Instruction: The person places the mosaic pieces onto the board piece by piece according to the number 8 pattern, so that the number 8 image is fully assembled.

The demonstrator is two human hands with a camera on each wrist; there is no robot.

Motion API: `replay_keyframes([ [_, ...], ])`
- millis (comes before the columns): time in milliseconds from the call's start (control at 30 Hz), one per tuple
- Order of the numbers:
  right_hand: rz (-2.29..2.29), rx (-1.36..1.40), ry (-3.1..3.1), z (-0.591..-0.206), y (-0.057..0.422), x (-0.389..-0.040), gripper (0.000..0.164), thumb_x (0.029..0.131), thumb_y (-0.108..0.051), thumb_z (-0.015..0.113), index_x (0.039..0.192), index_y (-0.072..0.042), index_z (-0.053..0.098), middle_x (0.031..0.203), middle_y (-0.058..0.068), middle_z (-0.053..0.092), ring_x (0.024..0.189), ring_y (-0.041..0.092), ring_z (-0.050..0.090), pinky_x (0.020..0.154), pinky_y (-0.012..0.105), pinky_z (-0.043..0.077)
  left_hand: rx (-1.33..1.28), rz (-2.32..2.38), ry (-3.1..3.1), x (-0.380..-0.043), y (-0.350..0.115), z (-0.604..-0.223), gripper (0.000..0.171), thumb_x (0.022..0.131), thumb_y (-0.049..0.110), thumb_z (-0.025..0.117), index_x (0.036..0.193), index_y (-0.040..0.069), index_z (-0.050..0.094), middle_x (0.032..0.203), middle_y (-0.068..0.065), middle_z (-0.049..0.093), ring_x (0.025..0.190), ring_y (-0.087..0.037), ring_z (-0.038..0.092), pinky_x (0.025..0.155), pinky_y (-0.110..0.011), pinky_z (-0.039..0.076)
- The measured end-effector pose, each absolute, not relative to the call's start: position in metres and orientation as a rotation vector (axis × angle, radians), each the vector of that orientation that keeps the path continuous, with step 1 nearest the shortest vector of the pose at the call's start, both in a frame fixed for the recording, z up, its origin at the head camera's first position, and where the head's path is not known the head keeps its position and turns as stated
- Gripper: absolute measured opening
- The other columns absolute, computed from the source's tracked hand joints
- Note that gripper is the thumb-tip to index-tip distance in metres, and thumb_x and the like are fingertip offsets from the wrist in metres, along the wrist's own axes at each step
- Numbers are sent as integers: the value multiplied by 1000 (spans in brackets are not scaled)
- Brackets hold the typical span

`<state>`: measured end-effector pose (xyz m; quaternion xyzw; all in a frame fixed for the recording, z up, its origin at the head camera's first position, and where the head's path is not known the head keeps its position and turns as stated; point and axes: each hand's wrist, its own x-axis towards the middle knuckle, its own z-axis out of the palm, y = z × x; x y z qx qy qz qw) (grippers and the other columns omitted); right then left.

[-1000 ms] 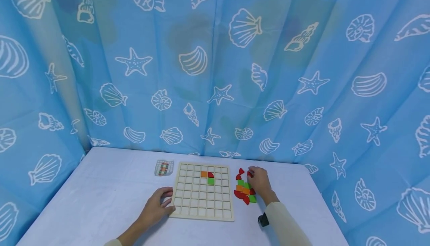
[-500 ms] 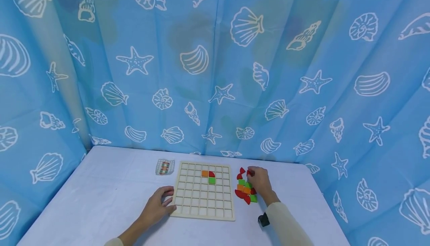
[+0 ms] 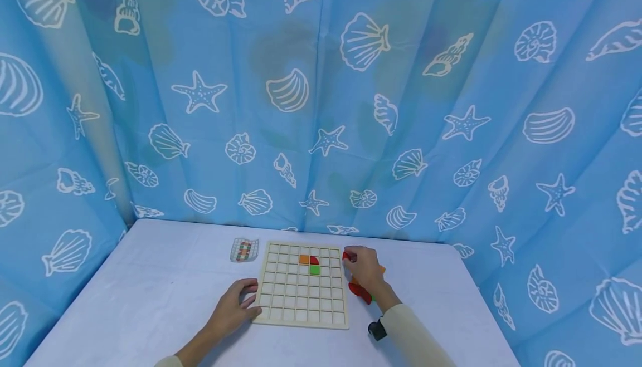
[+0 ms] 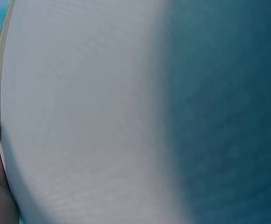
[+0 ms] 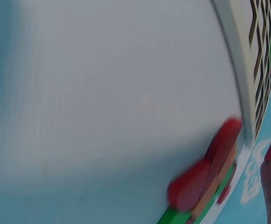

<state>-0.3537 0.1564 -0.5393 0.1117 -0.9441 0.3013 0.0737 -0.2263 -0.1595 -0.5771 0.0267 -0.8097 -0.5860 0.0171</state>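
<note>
Cream sleeves [image 3: 416,334], plain, small black device [image 3: 377,331] — beside the right one

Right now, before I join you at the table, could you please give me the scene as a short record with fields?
Left hand: touching the left edge of the grid board
Right hand: pinching a small red piece near the board's right edge
On board: orange square, red rounded piece to its right, green square just nearer the person than the red
Loose pieces: right of the board, partly hidden by the right hand
Card: left of the board's far end, gridded with a coloured pattern
</note>
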Motion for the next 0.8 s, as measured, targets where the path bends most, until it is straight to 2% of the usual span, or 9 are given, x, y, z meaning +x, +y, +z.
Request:
replay_keyframes([
  [167,919,444,-2858,-537,137,-341,37,84,-11,76,119,-2,69,103,7,71,93,19,65,87,36,62,83,-1782,-2540,-226,-159,-577,63,71,-9,78,129,-3,52,123,-12,55,117,-30,55,93,-21,55],
  [467,936,616,-2928,-538,112,-323,36,85,-15,76,119,-4,69,111,6,70,90,14,64,80,26,62,61,-1802,-2513,-224,-159,-576,63,71,-11,78,128,-4,52,123,-13,55,117,-31,55,94,-22,55],
  [600,926,649,-2928,-538,105,-316,35,84,-15,77,117,-5,71,106,5,70,86,12,60,76,22,62,56,-1815,-2501,-224,-159,-576,63,71,-11,78,128,-5,52,123,-14,55,117,-32,54,95,-22,55],
  [800,946,688,-2906,-540,99,-311,33,83,-14,77,115,-4,72,100,4,70,84,11,61,77,22,62,79,-1826,-2510,-225,-159,-575,63,71,-11,77,129,-4,52,124,-14,55,118,-32,54,95,-22,55],
])
